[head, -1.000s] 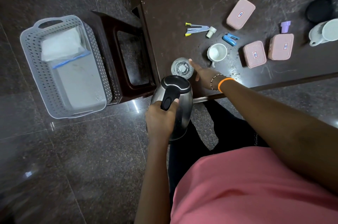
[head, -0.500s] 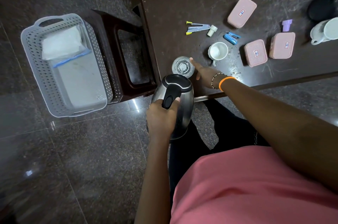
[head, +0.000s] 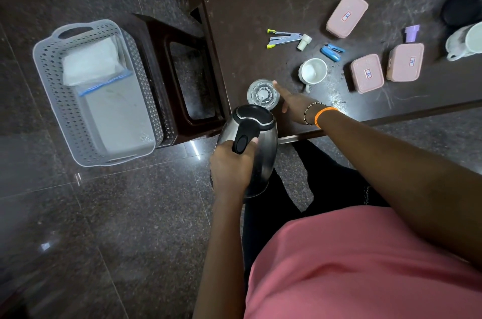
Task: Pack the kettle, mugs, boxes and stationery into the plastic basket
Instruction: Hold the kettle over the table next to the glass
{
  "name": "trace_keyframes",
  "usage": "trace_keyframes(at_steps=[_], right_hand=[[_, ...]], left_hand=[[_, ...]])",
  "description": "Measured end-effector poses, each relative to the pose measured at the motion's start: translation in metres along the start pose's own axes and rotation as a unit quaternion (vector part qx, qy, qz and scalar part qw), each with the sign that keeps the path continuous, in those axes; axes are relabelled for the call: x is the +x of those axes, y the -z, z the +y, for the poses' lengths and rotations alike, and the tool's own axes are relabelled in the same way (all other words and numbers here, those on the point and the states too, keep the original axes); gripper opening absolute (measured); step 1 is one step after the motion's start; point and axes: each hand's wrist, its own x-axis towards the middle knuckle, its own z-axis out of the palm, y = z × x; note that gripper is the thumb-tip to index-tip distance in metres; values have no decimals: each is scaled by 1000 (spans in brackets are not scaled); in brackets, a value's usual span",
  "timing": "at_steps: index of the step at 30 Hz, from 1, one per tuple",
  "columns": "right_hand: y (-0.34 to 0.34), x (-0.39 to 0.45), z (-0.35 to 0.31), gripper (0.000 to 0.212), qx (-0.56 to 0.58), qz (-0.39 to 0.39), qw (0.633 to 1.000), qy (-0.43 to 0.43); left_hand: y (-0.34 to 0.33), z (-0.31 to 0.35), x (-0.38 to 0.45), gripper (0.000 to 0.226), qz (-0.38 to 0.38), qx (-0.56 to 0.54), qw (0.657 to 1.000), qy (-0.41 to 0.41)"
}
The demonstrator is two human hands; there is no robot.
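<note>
Left hand clamped on the handle of the steel kettle, held off the counter edge, well apart from the grey plastic basket on the floor. Right hand spread flat beside the glass, fingertip touching its rim, gripping nothing. Risks: swinging the kettle could clip the glass (so near the edge) or the dark stool between. Hard to tell: kettle's base, what the white bag in the basket holds, the cut-off white mug at right.
</note>
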Motion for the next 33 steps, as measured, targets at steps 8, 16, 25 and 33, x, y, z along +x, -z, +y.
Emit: trace_keyframes(at_steps=[8,16,25,33], right_hand=[[3,0,3,97,-8,1,1000,12],[6,-3,2,97,-9,-4,1000,19],[5,-3,1,96,1,-1,1000,22],[2,-2,0,95,16,-3,1000,22]], left_hand=[[1,0,1,40,-10,7,1000,-1],[0,4,0,39,-13,21,1000,-4],[3,6,-3,38,-21,-12,1000,-5],[5,9,-3,37,-31,-16,999,3]])
